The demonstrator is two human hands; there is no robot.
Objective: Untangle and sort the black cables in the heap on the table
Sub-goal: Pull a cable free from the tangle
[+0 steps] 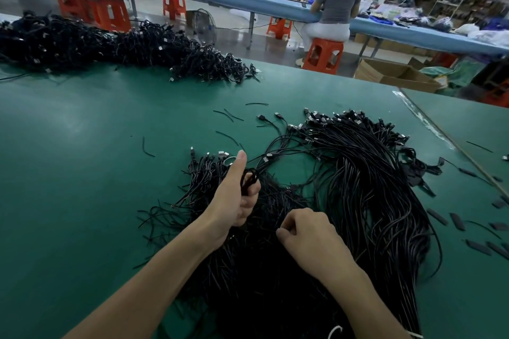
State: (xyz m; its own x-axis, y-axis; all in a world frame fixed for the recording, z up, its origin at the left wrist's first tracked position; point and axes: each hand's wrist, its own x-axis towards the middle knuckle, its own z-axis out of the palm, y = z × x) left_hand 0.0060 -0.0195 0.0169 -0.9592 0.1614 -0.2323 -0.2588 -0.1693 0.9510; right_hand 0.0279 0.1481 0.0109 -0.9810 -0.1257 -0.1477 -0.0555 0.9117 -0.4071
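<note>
Untangling: left hand (234,198) grips loop (249,179); right hand (308,231) curled in heap (248,270), grip unclear. Next, likely: draw loop free.

Green table (82,146) bearing a near heap of black cables (371,187) right of centre, its plug ends fanned toward the far side, a longer heap (110,47) along the far left edge, short loose black strands (147,147) between them, and flat black strips (457,221) scattered near the right edge.
</note>
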